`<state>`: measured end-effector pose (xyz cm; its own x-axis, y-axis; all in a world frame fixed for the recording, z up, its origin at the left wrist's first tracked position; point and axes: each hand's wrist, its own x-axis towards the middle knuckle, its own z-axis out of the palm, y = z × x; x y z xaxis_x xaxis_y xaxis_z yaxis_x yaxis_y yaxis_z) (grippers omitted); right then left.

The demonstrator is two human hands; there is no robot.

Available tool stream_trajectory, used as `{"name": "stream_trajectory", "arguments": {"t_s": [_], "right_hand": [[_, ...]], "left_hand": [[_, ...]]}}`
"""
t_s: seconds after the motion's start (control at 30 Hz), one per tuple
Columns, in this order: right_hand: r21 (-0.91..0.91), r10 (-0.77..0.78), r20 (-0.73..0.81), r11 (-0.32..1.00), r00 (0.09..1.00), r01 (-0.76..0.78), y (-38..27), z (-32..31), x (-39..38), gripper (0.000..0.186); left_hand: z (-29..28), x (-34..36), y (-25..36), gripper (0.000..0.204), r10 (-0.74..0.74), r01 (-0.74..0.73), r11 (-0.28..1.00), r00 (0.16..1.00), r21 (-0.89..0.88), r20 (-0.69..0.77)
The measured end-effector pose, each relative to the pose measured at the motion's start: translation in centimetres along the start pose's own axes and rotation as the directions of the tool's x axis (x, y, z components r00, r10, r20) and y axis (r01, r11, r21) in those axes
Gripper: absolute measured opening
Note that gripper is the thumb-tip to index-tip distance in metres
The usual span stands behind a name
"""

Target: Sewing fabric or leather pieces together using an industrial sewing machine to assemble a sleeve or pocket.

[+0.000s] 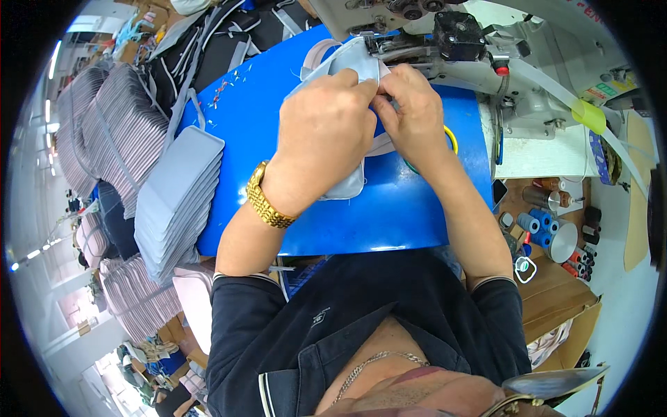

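Note:
A light grey-blue fabric panel (354,59) with rounded corners lies on the blue tabletop (333,229), its far end at the sewing machine (458,38). My left hand (323,121), with a gold watch at the wrist, is closed on the panel and covers much of it. Close beside it, my right hand (413,111) pinches the panel's right edge near the machine's needle area. A pale pinkish strip (382,144) shows between and below the hands. The fingertips' exact hold is partly hidden.
A stack of grey-blue panels (180,167) leans at the table's left edge. Bundled pinkish-grey stacks (121,125) stand beyond it. Thread spools (542,222) and a cardboard box (559,302) are at right. Small thread scraps (224,87) lie on the far left tabletop.

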<state>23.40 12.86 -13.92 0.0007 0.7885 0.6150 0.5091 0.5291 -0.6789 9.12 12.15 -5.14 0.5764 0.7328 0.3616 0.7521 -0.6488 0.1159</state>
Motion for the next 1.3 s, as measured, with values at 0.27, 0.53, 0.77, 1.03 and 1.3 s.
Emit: {"name": "stream_trajectory", "arguments": {"t_s": [0.27, 0.53, 0.77, 1.03, 1.3], "right_hand": [[0.404, 0.392, 0.005, 0.841, 0.920, -0.360, -1.2, -0.8, -1.2, 0.015], [0.562, 0.472, 0.319, 0.604, 0.822, -0.565, 0.9, -1.2, 0.1, 0.023], [0.509, 0.456, 0.244, 0.692, 0.856, -0.513, 0.6, -0.9, -0.1, 0.022], [0.596, 0.382, 0.311, 0.635, 0.870, -0.492, 0.9, -1.3, -0.2, 0.025], [0.662, 0.363, 0.371, 0.541, 0.854, -0.518, 1.3, -1.0, -0.4, 0.028]], "left_hand": [[0.2, -0.5, 0.2, 0.025, -0.033, 0.034, 0.999, 0.999, 0.034, -0.020], [-0.1, -0.2, 0.2, 0.025, -0.020, 0.021, 0.999, 0.999, 0.027, -0.037], [1.0, 0.9, 0.6, 0.011, 0.018, -0.018, 1.000, 0.998, 0.012, -0.053], [1.8, -1.5, 0.1, 0.035, -0.152, 0.159, 0.977, 0.987, -0.143, 0.058], [6.6, -9.5, 0.3, 0.058, 0.162, -0.189, 0.978, 0.957, -0.093, -0.241]]}}
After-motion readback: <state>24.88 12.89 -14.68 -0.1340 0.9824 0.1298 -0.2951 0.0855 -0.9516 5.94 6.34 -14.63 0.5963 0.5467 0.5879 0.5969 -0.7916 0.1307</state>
